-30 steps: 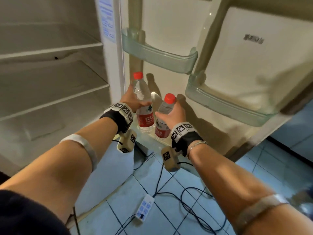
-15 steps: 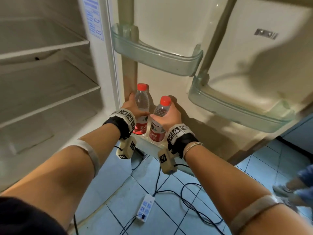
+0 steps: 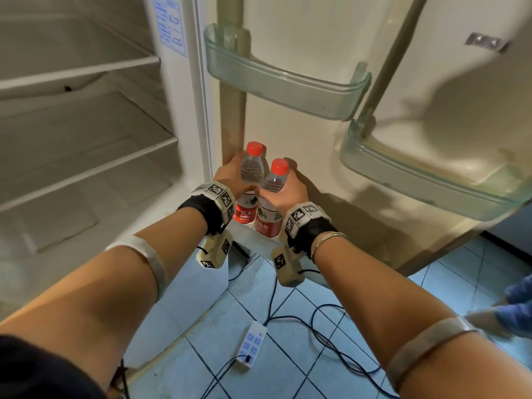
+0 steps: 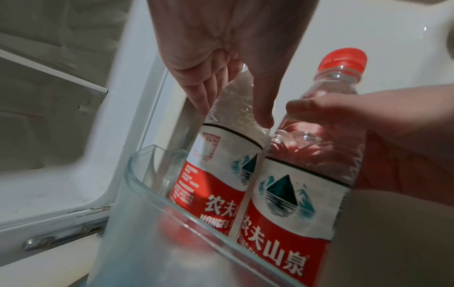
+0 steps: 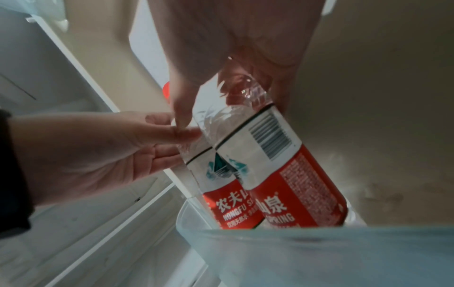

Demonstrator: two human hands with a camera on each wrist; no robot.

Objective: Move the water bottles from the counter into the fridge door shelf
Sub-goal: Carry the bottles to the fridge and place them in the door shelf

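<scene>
Blue floor tiles (image 3: 290,367) lie under me, and the open fridge door (image 3: 302,47) stands straight ahead with its pale inner lining.

My left hand (image 3: 230,175) is wrapped around the upper clear part of the left bottle (image 3: 251,180), fingers behind it and thumb across the front. My right hand (image 3: 288,191) grips the right bottle (image 3: 272,197) the same way, just under its shoulder. My two thumbs nearly meet between the bottles. Both bottles have red caps and red-and-white labels, and they stand side by side, touching along their labels. In the left wrist view their lower ends sit inside the clear lowest door shelf (image 4: 152,198), behind its front rim, at the hinge-side end of it. The right bottle leans slightly in the right wrist view; whether either base rests on the shelf floor I cannot tell.

Higher on the door hang two more clear shelves, the upper door shelf (image 3: 288,84) and the right-hand door shelf (image 3: 431,180). To my left the fridge compartment (image 3: 86,139) shows white shelves. On the tiles below my forearms lies a white power strip (image 3: 251,345) with black cables (image 3: 331,341) looping around it. At the far right edge, someone's blue sleeve (image 3: 518,309) reaches in.
</scene>
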